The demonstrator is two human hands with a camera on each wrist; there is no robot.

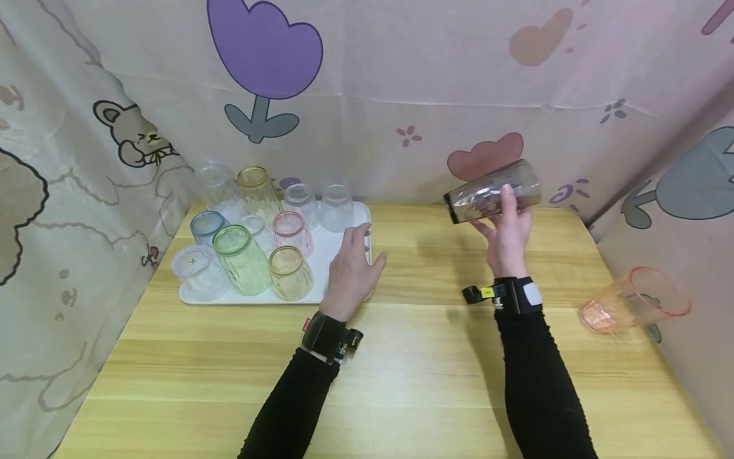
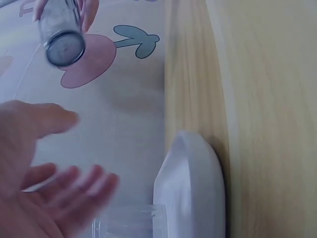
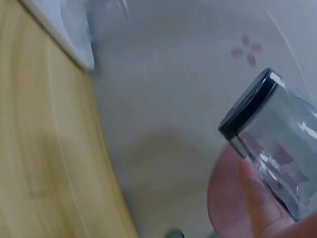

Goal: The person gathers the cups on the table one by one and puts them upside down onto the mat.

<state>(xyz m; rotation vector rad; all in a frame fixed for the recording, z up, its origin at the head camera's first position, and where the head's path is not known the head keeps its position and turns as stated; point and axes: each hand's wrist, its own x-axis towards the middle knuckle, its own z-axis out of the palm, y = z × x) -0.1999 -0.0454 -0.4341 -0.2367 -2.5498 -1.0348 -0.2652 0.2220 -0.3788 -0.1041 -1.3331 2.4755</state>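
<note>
My right hand (image 1: 509, 239) grips a tall smoky grey glass (image 1: 494, 190), held tilted above the table's back part with its thick dark base pointing left. In the right wrist view a finger lies along the side of that glass (image 3: 282, 144). Over the right edge of a white tray (image 1: 350, 255) my left hand (image 1: 354, 271) hovers with relaxed, spread fingers and nothing in them. A clear glass (image 2: 130, 221) on the tray shows just beyond its fingers in the left wrist view. The tray bears several upside-down glasses, among them a green one (image 1: 242, 260) and a yellow one (image 1: 290, 274).
A tall pink glass (image 1: 633, 301) stands upright near the right edge of the wooden table (image 1: 424, 382). Patterned cloth (image 1: 378, 76) hangs along the back and both sides. On the tray also sit blue (image 1: 208, 226), pink (image 1: 292, 231) and amber (image 1: 258, 191) glasses.
</note>
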